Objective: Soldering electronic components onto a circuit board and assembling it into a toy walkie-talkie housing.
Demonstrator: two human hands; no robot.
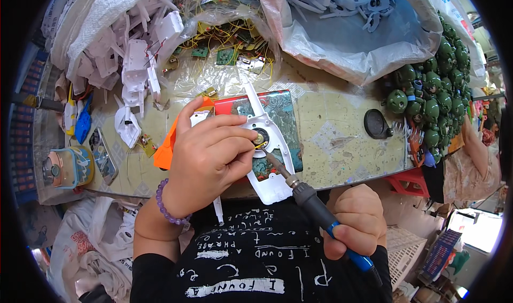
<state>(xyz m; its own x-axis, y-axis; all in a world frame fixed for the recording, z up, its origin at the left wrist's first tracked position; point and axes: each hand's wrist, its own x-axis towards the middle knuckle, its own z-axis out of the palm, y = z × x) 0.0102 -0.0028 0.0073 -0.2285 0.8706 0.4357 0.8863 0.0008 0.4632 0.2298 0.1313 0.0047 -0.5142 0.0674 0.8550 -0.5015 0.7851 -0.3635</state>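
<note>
A white plastic shell (273,190) with a long narrow arm lies at the table's front edge, over a patterned red and green board (291,119). Set in the shell is a small round black speaker-like part (260,136). My left hand (206,153) is closed in a pinch at that part's left edge; what its fingertips grip is hidden. My right hand (359,223) wraps round a soldering iron (315,204) with a black and blue handle. The iron's tip meets the lower edge of the round part. An orange piece (166,148) lies partly under my left hand.
Green circuit boards with yellow wires (227,56) lie in clear plastic at the back. Sacks of white parts (136,63) and bluish-white parts (368,4) flank them. Right: green round parts (446,89), a black dish (377,124). Left: a phone (103,156), a clear container (69,167).
</note>
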